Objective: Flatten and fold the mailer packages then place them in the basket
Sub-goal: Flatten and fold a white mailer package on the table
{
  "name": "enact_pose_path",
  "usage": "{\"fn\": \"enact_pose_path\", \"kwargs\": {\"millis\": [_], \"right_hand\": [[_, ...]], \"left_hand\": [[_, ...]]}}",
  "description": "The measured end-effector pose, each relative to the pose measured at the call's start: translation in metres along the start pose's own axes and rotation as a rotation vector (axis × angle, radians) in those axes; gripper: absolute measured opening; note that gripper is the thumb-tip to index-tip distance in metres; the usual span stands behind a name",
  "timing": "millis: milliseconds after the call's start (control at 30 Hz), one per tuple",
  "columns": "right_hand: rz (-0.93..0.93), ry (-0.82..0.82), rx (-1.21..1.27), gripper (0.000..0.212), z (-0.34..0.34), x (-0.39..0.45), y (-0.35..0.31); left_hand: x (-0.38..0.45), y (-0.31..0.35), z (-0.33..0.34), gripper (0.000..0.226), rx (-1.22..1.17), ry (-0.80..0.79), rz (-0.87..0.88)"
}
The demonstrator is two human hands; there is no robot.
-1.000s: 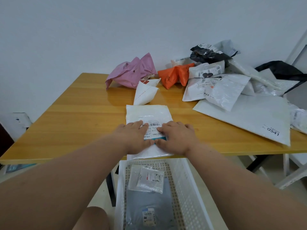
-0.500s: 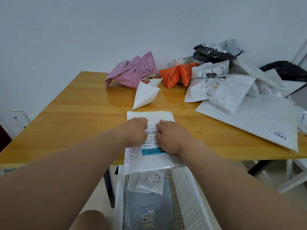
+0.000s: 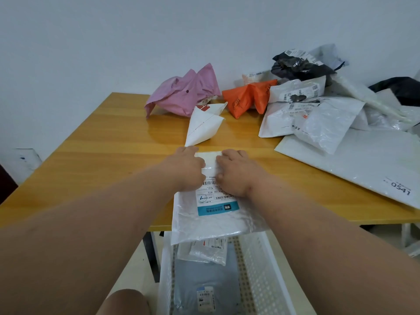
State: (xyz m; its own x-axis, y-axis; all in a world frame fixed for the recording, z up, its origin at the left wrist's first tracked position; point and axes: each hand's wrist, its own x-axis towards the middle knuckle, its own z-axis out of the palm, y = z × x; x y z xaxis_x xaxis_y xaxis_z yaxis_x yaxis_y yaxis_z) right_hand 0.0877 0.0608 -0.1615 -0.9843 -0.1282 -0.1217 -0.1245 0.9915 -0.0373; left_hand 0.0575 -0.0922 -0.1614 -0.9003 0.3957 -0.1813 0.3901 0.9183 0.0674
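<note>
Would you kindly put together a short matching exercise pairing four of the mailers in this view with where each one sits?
Things:
1. pink mailer
2. orange mailer
3. white bubble mailer
4. grey mailer

Places:
A. lying flat in the white basket
B. under both hands, near edge hanging over the table edge
C. crumpled at the far edge, furthest to the left
D. far side, between the pink one and the white pile

Pairs: 1-C, 2-D, 3-B, 4-A
</note>
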Motion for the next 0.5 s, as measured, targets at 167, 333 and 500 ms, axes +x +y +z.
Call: {"fn": "enact_pose_path", "kwargs": {"millis": [167,333,500], "right_hand": [[-0.037,-0.025,0.031,0.056,0.009,0.008,0.005],[-0.016,0.022,0.055,0.051,0.011,0.011,0.002],[0.002,-0.018,0.049,0.050,0.005,0.014,0.000]], "left_hand": [[0.004,0.002,0.005,0.044,-0.126,0.003,-0.026],[0.004,0.000,0.001,0.061,-0.102,-0.014,-0.027],[0.005,-0.002,0.001,0.061,-0.042,-0.053,0.019]]}}
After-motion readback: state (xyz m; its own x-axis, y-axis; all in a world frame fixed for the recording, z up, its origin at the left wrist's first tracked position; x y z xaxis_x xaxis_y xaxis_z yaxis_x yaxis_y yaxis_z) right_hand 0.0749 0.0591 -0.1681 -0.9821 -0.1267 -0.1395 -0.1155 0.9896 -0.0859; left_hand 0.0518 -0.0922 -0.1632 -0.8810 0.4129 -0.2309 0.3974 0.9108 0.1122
